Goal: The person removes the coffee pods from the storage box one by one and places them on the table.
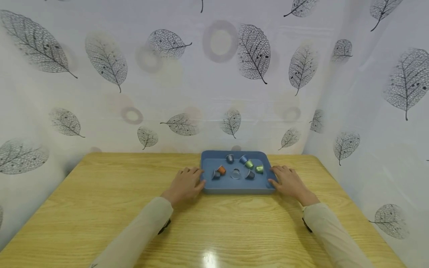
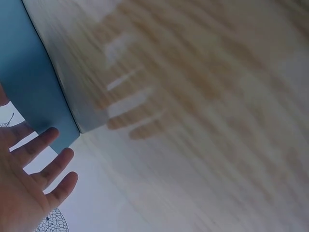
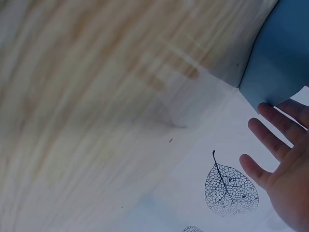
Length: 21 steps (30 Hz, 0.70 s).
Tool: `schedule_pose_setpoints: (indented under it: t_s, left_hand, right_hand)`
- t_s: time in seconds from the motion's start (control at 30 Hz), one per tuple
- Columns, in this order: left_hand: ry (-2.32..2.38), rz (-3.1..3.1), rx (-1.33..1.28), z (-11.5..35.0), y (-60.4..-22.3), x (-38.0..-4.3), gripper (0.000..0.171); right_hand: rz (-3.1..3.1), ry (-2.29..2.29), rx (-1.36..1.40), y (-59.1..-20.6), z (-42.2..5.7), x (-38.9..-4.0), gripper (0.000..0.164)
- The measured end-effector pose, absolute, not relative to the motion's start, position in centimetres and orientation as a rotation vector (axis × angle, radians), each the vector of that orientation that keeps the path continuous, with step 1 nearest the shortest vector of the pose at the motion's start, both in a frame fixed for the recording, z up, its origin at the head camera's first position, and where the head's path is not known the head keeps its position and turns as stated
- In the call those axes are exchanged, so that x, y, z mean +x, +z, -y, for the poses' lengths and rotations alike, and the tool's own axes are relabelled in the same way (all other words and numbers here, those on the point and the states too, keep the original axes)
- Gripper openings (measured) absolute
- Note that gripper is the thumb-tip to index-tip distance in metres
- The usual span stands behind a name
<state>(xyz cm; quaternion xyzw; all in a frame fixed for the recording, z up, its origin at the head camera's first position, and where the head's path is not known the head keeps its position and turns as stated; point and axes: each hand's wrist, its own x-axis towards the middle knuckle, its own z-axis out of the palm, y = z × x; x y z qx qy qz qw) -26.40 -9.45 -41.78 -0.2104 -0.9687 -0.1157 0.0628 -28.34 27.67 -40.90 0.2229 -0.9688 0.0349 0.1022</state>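
A blue rectangular tray sits near the table's far edge with several small coffee capsules in it. Among them are an orange capsule, a green capsule, a blue capsule, dark grey ones such as this capsule, and a silver capsule. My left hand is at the tray's left side, fingers spread and fairly straight, a fingertip against the outer wall. At the opposite side, my right hand touches the wall with extended fingers, its thumb by the near corner.
The tray stands on a wood-grain table. Behind it and to both sides hangs a white curtain printed with leaves. Its lower edge comes right to the table's back edge. Dark bands show at both sleeve cuffs.
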Motion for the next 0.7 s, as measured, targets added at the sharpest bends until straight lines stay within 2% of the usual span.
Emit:
schedule_pose_setpoints:
  t_s: [0.7]
  left_hand:
    - [-0.325, 2.924, -0.658, 11.0, -41.4, -25.3, 0.047]
  right_hand:
    - [2.835, 0.133, 0.722, -41.2, -26.7, -27.6, 0.051]
